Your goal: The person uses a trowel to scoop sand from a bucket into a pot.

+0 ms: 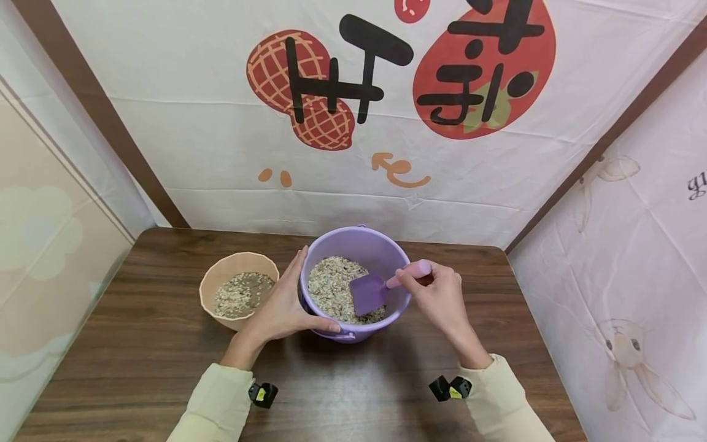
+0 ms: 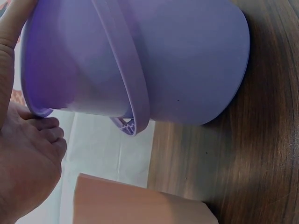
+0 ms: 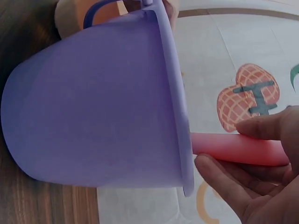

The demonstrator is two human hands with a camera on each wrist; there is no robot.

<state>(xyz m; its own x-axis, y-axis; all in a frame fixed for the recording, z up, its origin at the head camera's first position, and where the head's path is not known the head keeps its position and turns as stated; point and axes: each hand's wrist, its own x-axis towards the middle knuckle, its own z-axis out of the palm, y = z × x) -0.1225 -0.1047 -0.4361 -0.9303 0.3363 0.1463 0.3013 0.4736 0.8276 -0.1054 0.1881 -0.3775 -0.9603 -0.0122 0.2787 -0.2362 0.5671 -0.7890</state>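
Shovel, pinched by right grip, slants down-left over grain inside bucket clasped by left grip.

Dark wood-grain table with a purple bucket and, to its left, a peach bowl.

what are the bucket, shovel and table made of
Bucket: probably molded plastic, smooth with a soft sheen. Shovel: likely plastic too, smooth and evenly colored along its flat end. Table: brown wood grain with a slight shine, so wood or printed laminate; can't tell which.
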